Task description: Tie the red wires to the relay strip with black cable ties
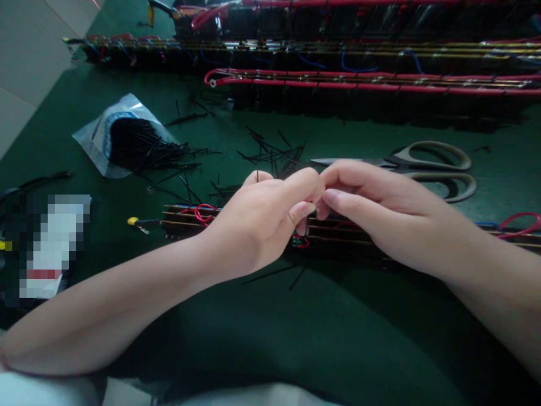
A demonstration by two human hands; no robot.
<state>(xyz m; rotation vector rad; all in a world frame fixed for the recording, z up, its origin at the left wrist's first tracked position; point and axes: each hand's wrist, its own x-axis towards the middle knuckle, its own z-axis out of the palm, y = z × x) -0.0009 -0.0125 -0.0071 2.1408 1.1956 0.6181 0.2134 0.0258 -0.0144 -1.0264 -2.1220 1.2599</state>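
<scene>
My left hand [270, 217] is closed, knuckles up, over a long dark assembly [186, 220] with brass-coloured strips and red wire loops. A thin black cable tie [257, 176] pokes up between its fingers. My right hand [384, 208] meets it from the right, thumb and fingers pinched together at the left fingertips. Whatever sits in that pinch is hidden. Below the fingertips a small green circuit board [298, 241] and a red wire show on the assembly. At its left end a black lead ends in a yellow-capped terminal [133, 221].
Loose black cable ties [270, 148] lie behind my hands, beside an open plastic bag [97, 141] full of them. Scissors [422, 160] rest behind my right hand. Similar wired assemblies [359, 84] span the back of the green table [236, 332]. A blurred-out flat object [57, 242] lies left.
</scene>
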